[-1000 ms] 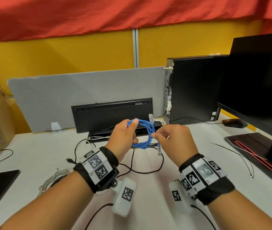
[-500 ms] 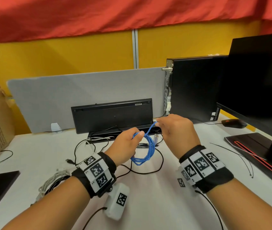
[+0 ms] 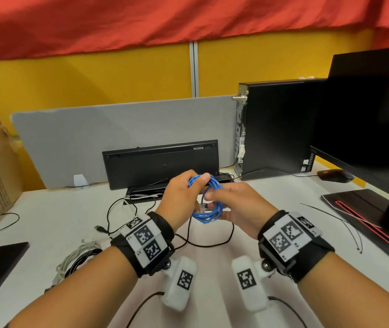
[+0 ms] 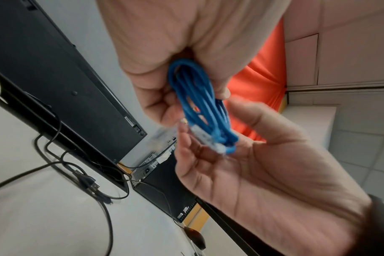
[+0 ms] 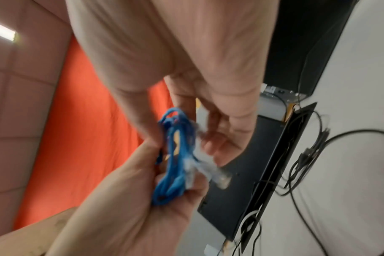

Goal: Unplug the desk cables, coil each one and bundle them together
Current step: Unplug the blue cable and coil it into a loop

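A blue network cable is coiled into several loops and held above the desk's middle. My left hand grips the top of the coil, thumb over the loops; the left wrist view shows the blue cable running out of that fist. My right hand is curled at the coil's right side, its fingertips pinching the loops. A clear plug on the cable's end lies against the right palm. The right wrist view is blurred but shows the blue cable and a clear plug between both hands.
Loose black cables lie on the white desk under my hands, and a white and black cable pile lies at the left. A keyboard stands on edge behind, with a PC tower, a monitor and a mouse to the right.
Half a second ago my right hand was raised beyond the coil, drawing the cable's end over it. It has come back down to the coil's right side; the loops look tighter.
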A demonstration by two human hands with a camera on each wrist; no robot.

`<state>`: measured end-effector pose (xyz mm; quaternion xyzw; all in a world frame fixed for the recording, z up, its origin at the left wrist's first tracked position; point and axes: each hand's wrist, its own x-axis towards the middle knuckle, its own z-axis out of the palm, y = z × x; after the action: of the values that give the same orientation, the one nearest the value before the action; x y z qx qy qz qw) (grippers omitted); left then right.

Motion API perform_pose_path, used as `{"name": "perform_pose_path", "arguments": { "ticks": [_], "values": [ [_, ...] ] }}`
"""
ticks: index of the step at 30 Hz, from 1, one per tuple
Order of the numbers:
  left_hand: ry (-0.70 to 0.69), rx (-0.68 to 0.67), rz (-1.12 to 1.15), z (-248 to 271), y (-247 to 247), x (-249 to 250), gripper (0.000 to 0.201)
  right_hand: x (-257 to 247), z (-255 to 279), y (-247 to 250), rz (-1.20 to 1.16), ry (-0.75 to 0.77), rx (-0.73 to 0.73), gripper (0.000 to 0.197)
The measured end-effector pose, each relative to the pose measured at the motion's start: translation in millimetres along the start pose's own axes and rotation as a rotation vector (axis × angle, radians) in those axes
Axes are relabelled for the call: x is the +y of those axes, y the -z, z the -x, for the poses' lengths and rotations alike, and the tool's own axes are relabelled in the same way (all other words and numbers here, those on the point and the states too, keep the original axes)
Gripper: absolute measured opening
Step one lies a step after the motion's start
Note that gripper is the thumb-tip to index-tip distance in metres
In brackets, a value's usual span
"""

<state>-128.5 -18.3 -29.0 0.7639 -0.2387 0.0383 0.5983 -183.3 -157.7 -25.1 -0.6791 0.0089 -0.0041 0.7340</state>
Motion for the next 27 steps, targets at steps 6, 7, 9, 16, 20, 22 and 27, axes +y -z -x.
{"name": "perform_pose_path", "arguments": {
  "ticks": [6,7,9,16,20,22,27],
  "values": [
    [0.035,-0.046,-0.089,-2.2,0.2,-2.8,0.029,-4.6,1.4,-1.3,0.056,-0.054,0.021,0.018],
    [0.038,-0.059,-0.109,-2.6,0.5,-2.9,0.028,-5.3,1.7,-1.2,0.052,-0.068,0.029,0.019],
    [0.035,-0.081,-0.147,-2.7,1.3,-2.6,0.028,-5.6,1.4,-1.5,0.02,-0.094,0.037,0.021],
    [0.131,-0.132,-0.021,0.7,9.1,-3.2,0.036,-7.5,3.2,3.6,-0.004,-0.065,-0.115,0.037],
    [0.26,-0.114,0.087,6.5,17.3,-8.7,0.031,-2.1,-2.9,3.1,0.411,0.369,0.212,0.044],
    [0.302,-0.087,0.146,7.7,20.5,-10.1,0.028,1.3,-5.7,0.2,0.652,0.656,0.327,0.016],
    [0.402,0.051,0.288,7.6,35.1,-10.4,0.021,3.6,-10.1,-5.9,0.636,0.485,0.329,0.002]
  ]
}}
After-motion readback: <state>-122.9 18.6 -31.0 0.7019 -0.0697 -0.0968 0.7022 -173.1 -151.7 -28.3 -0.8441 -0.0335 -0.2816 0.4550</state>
